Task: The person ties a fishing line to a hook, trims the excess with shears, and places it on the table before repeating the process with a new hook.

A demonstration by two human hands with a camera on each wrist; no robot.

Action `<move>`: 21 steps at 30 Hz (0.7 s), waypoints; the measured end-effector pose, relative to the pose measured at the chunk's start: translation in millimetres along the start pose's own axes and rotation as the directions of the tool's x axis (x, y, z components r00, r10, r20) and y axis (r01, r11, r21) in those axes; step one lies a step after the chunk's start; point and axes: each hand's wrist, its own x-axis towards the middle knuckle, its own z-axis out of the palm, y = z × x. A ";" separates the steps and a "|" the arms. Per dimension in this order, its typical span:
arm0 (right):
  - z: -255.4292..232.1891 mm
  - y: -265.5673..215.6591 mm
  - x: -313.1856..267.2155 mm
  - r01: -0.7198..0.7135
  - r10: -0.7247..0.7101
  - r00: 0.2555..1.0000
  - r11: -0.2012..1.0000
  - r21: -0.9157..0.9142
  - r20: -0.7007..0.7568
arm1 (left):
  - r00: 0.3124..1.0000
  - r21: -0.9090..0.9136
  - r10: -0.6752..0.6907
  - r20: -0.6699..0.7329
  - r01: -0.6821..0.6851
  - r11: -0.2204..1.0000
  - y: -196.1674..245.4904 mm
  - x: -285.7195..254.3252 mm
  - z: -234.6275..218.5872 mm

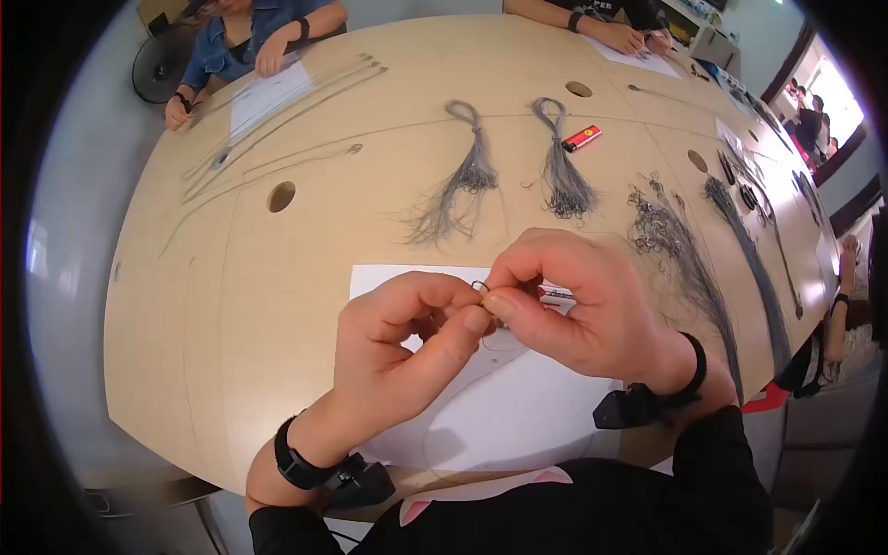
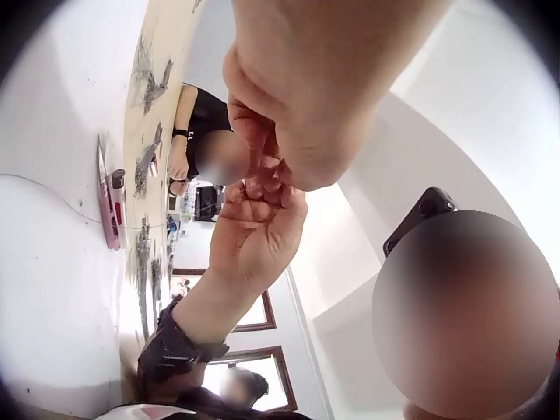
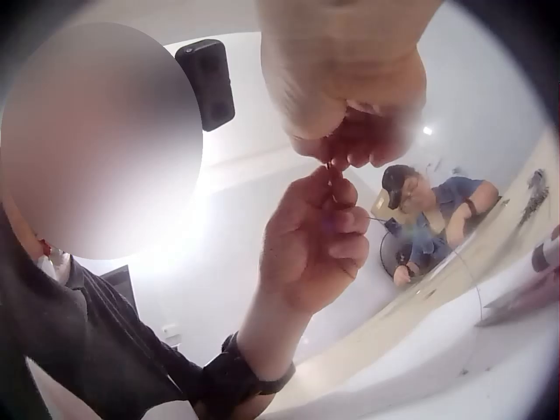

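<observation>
Both hands meet over the white paper, pinching a small dark loop.

The fingers of the left hand [image 1: 398, 342] and the right hand [image 1: 578, 305] are narrowed to tight pinches at the dark loop [image 1: 480, 282], above the far part of the white paper [image 1: 546, 416], which lies close to the near edge of the desk [image 1: 231, 305]; a fine line droops beneath them. A red-and-white packet [image 1: 557, 294] shows partly behind the right hand. Beyond the paper's far edge lie two tied bundles [image 1: 564, 180], a red lighter [image 1: 582, 139] just beside the right-hand one. A loose bundle [image 1: 684, 250] runs close by the right forearm, another [image 1: 749, 250] nearer the desk's right edge, so that side is tight; a wide stretch of desk separates the left hand from the left edge.
</observation>
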 end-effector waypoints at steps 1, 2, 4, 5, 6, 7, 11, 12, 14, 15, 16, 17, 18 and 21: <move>1.5 -1.4 0.9 -0.007 0.007 1.000 0.999 0.044 0.005 | 1.000 -0.078 -0.013 0.006 0.013 0.997 3.0 -0.4 -1.3; 3.5 -3.4 1.0 -0.015 0.013 1.000 0.996 0.090 0.013 | 1.000 -0.156 -0.028 0.009 0.029 0.987 5.5 -1.9 -2.4; -2.1 1.7 -3.5 -0.050 0.047 0.998 0.993 0.104 0.030 | 0.999 -0.258 -0.047 0.007 0.048 0.965 -4.3 2.1 7.0; -1.2 1.2 -2.5 -0.059 0.056 0.998 0.989 0.138 0.027 | 0.998 -0.322 -0.062 0.011 0.062 0.945 -3.8 3.0 5.8; -0.4 0.8 -1.2 -0.051 0.048 0.999 0.989 0.142 0.023 | 0.998 -0.313 -0.059 0.011 0.060 0.948 -4.3 3.8 4.2; 0.1 0.3 -1.2 -0.069 0.066 0.998 0.987 0.144 0.023 | 0.999 -0.312 -0.034 0.007 0.034 0.949 -6.1 3.6 3.6; -4.7 3.3 -2.5 -0.010 0.010 0.998 1.000 0.000 -0.055 | 0.999 -0.313 -0.042 -0.007 0.038 0.949 -4.1 2.4 3.8; -4.9 4.2 -1.6 -0.012 0.012 0.999 1.000 0.001 -0.053 | 0.999 -0.314 -0.044 -0.009 0.039 0.949 -4.1 2.8 3.2; -4.5 6.3 -1.8 0.021 -0.026 0.994 0.999 -0.049 -0.109 | 0.999 -0.292 -0.033 -0.020 0.026 0.956 -5.0 2.9 2.6; -4.3 5.6 -1.4 0.017 -0.022 0.994 0.999 -0.048 -0.108 | 0.999 -0.294 -0.037 -0.020 0.030 0.955 -5.6 3.4 3.3; -3.8 3.4 -0.4 0.004 -0.004 0.999 1.000 -0.018 -0.052 | 0.999 -0.301 -0.039 -0.027 0.029 0.953 -6.2 4.0 4.4; -3.0 1.8 -0.5 -0.018 0.018 1.000 1.000 0.012 0.004 | 0.998 -0.312 -0.047 -0.033 0.034 0.949 -7.2 3.9 5.9; -2.7 2.1 -0.1 -0.031 0.031 1.000 0.999 0.014 0.004 | 0.998 -0.319 -0.057 -0.028 0.045 0.947 -7.9 4.2 6.3; -9.0 7.8 3.6 0.065 -0.071 0.997 0.987 -0.144 -0.039 | 0.998 -0.242 -0.008 -0.056 -0.005 0.970 -10.2 6.2 2.8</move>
